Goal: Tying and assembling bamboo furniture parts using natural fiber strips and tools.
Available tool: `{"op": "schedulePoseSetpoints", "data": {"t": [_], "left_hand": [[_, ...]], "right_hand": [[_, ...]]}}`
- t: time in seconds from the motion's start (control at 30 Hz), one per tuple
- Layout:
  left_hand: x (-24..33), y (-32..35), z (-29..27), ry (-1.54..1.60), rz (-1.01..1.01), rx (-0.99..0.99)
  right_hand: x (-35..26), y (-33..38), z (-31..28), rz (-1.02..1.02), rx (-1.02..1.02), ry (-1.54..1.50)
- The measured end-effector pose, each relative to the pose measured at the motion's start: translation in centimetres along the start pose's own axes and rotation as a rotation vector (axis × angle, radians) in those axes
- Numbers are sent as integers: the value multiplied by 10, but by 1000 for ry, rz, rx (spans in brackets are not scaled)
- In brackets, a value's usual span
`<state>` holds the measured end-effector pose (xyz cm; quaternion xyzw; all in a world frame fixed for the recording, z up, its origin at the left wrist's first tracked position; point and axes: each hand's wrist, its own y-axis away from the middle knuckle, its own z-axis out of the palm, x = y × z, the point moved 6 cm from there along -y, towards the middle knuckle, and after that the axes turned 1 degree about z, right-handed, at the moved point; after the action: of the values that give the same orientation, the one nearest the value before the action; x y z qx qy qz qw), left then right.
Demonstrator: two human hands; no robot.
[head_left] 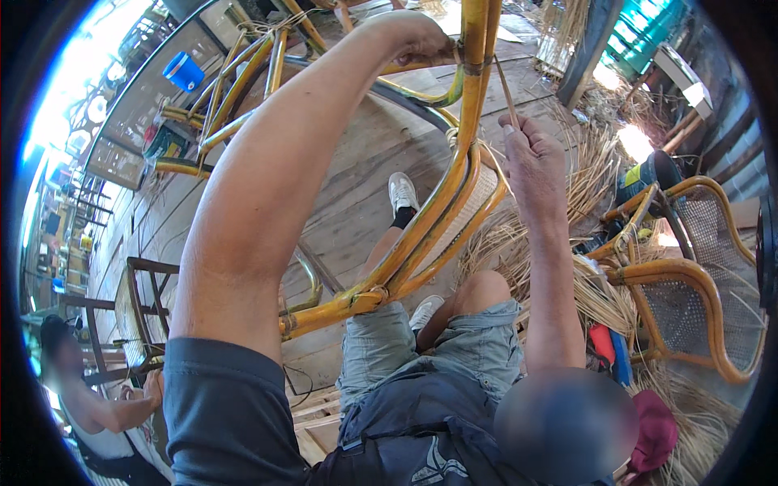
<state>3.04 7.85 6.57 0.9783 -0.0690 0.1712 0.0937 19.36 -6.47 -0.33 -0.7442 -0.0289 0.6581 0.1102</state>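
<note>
At top centre, my left hand (417,40) clamps the yellow rattan frame (454,190) at its binding while my right hand (531,158) pinches a cane strip (506,91); I judge steady tension and tight, even turns matter most here.

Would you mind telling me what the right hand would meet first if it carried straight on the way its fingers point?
Probably the yellow rattan frame: the right hand points up along the thin strip it pinches, toward that frame's wrapped joint, though depth is unclear.
</note>
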Motion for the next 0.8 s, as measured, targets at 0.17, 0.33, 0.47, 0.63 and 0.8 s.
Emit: {"op": "schedulePoseSetpoints", "data": {"t": [0.17,0.33,0.47,0.63,0.8], "left_hand": [[-10,-1,-11,-543,167,92],[11,42,-12,-584,116,713],[22,43,18,-356,340,574],[4,47,32,-190,448,780],[6,49,41,-275,499,910]], "right_hand": [[-8,4,20,-43,-20,58],[-17,5,14,-58,17,151],[-20,1,9,-268,115,249],[-15,5,9,-162,44,194],[-11,-3,-1,-54,19,166]]}}
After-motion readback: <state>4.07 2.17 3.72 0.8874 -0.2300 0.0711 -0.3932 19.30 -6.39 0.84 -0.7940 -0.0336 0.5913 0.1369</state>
